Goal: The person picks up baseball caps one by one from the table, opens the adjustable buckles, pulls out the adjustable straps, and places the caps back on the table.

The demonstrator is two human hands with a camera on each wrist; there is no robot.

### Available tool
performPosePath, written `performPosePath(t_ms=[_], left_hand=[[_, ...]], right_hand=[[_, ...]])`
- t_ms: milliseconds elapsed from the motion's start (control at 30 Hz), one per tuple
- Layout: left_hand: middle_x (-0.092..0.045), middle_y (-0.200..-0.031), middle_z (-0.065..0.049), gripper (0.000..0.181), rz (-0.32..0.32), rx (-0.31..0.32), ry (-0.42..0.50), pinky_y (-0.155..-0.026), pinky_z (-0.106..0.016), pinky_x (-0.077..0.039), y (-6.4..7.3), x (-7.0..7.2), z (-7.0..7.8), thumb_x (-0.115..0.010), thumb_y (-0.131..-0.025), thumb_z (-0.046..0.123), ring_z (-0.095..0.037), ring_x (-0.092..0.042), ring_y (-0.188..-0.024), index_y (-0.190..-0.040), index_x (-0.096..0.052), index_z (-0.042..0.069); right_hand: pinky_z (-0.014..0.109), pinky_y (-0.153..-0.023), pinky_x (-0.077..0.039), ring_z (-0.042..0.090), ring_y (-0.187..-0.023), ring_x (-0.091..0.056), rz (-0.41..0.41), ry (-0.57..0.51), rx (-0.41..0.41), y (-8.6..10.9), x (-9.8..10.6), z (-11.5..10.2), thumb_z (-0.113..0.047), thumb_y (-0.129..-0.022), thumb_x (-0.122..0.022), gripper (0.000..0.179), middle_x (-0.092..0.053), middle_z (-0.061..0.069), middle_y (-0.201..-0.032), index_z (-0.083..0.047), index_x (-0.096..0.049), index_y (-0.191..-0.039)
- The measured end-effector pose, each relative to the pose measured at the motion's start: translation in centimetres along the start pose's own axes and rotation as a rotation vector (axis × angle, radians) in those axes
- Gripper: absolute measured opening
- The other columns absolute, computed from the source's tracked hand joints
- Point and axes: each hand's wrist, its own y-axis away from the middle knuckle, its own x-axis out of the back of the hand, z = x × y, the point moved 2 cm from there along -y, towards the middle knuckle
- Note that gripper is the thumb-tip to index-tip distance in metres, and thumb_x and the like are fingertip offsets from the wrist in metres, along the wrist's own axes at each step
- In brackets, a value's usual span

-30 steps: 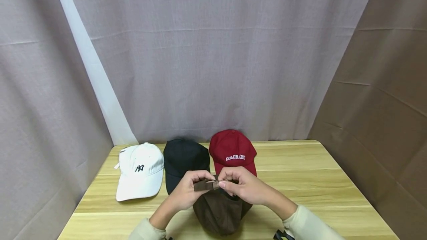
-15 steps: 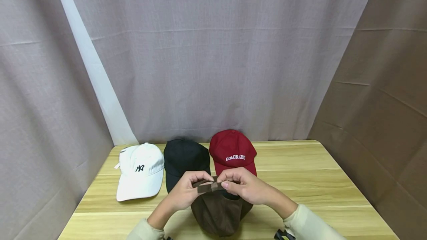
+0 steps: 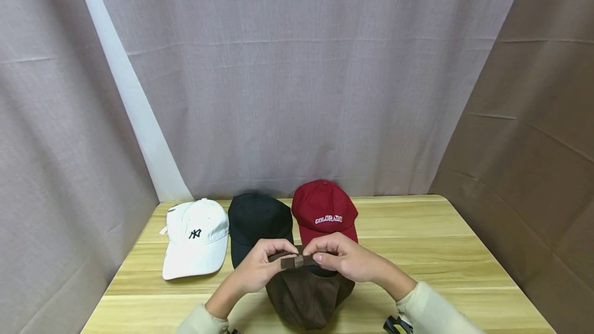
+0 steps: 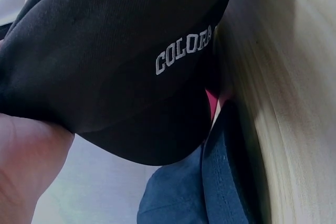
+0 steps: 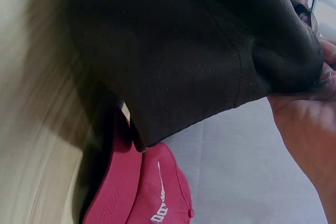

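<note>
A brown baseball cap [image 3: 303, 298] hangs low over the near middle of the table, its back strap [image 3: 289, 262] uppermost. My left hand [image 3: 260, 268] pinches the strap's left side between thumb and fingers. On the other side, my right hand [image 3: 350, 259] pinches the strap right of its small buckle [image 3: 299, 261]. The strap's free end points left across the left thumb. In the left wrist view, white letters starting "COLOR" [image 4: 184, 48] show on the cap's front. The right wrist view has the cap's dark side panel [image 5: 173, 56] tilted over the wood.
Behind the hands, a black cap [image 3: 260, 218] and a red "COLORADO" cap [image 3: 322, 202] sit side by side. A white cap [image 3: 197, 236] lies to the left on the wooden table [image 3: 431, 251]. Grey curtains [image 3: 297, 92] stand behind, with a brown one [image 3: 524, 169] at right.
The strap's free end has slid to the right, so less of it sticks out left of the buckle. My right thumb has shifted slightly right; both hands keep their pinch.
</note>
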Motion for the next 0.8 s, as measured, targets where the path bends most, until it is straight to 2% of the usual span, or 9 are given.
performPosePath(t_ms=[300,433,533,667,733,800], left_hand=[[-0.068,-0.093,-0.033,0.014,0.008,0.047,-0.004,-0.079,-0.017,-0.053,0.0,0.1,0.3,-0.063,-0.101,0.001,0.002,-0.061,-0.088,-0.108,-0.072,-0.007],[-0.067,-0.093,-0.033,0.013,0.000,0.014,-0.007,-0.079,-0.018,-0.054,-0.1,0.0,0.2,-0.062,-0.102,0.000,0.003,-0.061,-0.089,-0.108,-0.072,-0.006],[-0.068,-0.093,-0.031,0.013,0.000,-0.013,-0.005,-0.080,-0.019,-0.056,-0.1,0.0,0.2,-0.062,-0.103,0.001,0.003,-0.062,-0.089,-0.108,-0.072,-0.005],[-0.069,-0.094,-0.032,0.014,0.004,-0.022,0.005,-0.081,-0.020,-0.057,-0.1,-0.1,0.1,-0.062,-0.105,0.002,0.002,-0.064,-0.091,-0.108,-0.072,-0.006],[-0.068,-0.094,-0.032,0.013,0.006,-0.022,0.006,-0.082,-0.020,-0.057,-0.1,-0.1,0.1,-0.062,-0.105,0.003,0.002,-0.064,-0.091,-0.108,-0.072,-0.006],[-0.068,-0.093,-0.031,0.013,0.008,-0.021,0.002,-0.081,-0.020,-0.057,0.0,-0.2,0.0,-0.063,-0.104,0.002,0.003,-0.063,-0.090,-0.108,-0.072,-0.006]], right_hand=[[0.017,-0.055,-0.033,-0.002,-0.059,-0.033,-0.027,0.010,0.001,0.2,0.2,0.3,0.003,-0.105,-0.049,0.027,-0.035,0.014,-0.063,0.003,-0.070,-0.123],[0.018,-0.058,-0.043,0.003,-0.061,-0.046,0.003,0.035,0.042,0.2,0.1,0.4,0.004,-0.105,-0.051,0.023,-0.047,0.018,-0.067,0.002,-0.071,-0.117],[0.023,-0.065,-0.054,0.009,-0.069,-0.058,0.043,0.094,0.054,0.1,-0.2,0.2,-0.002,-0.106,-0.057,0.015,-0.061,0.018,-0.077,-0.002,-0.071,-0.110],[0.026,-0.075,-0.058,0.006,-0.078,-0.063,0.092,0.167,0.006,-0.3,-0.9,-0.3,-0.013,-0.106,-0.065,0.007,-0.070,0.013,-0.086,-0.010,-0.069,-0.103],[0.025,-0.072,-0.056,0.001,-0.078,-0.061,0.102,0.164,-0.024,-0.4,-1.1,-0.4,-0.015,-0.106,-0.066,0.007,-0.068,0.013,-0.083,-0.011,-0.068,-0.100],[0.024,-0.066,-0.054,0.001,-0.072,-0.059,0.097,0.126,-0.040,-0.5,-1.1,-0.5,-0.014,-0.106,-0.065,0.009,-0.064,0.017,-0.077,-0.007,-0.066,-0.100]])
